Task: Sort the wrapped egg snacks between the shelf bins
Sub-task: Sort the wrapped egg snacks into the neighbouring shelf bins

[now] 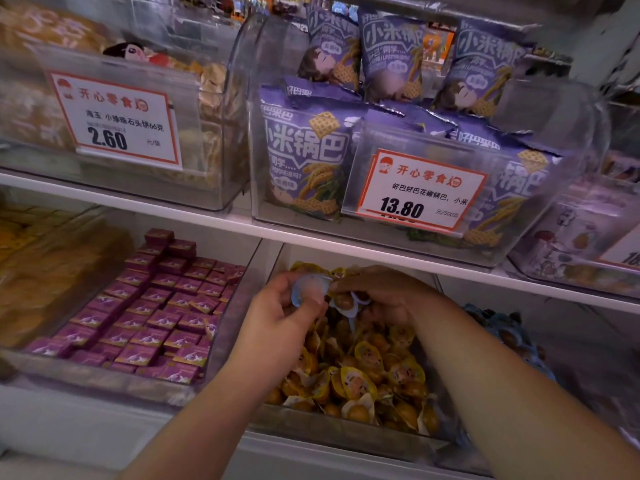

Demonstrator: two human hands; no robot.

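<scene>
Egg snacks in yellow wrappers [360, 379] fill the clear middle bin [346, 433] on the lower shelf, a loose heap of glossy, crinkled packets with brown eggs showing through. Above that heap the left hand [280, 317] pinches one blue-wrapped egg snack [309, 287] between thumb and fingers, its grip closed on the round, translucent packet. Just beside it the right hand [384, 299] curls shut around a small cluster of wrapped eggs [346, 301], the two hands nearly touching. To the right, a further bin holds blue-wrapped egg snacks [502, 330], partly hidden behind the right forearm. To the left, a clear bin holds small purple boxes [156, 306] laid in neat rows. The white shelf board [242, 225] above carries two clear plastic bins: one with purple snack bags [304, 150] and an orange-edged price tag [420, 190] reading 13.80, the other with pale biscuits behind a price tag [116, 121] reading 2.60. The edges of the view are blurred.
</scene>
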